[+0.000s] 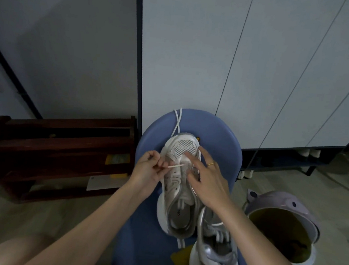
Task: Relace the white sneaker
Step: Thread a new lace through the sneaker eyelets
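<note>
A white sneaker [177,187] lies on a blue chair seat [147,230], toe pointing away from me. My left hand [148,169] pinches the tip of the white lace [176,166] just left of the eyelets. Spread across the shoe's right side, my right hand [207,181] has straight fingers resting near the mesh toe and the tongue. Two strands of lace [177,122] run from the toe over the chair's far edge.
A second sneaker [214,254] lies on the chair near me, against the first. A lilac bin [284,206] with a yellow liner stands at right. A dark wooden rack [57,154] is on the left. White cabinet doors [237,64] stand behind the chair.
</note>
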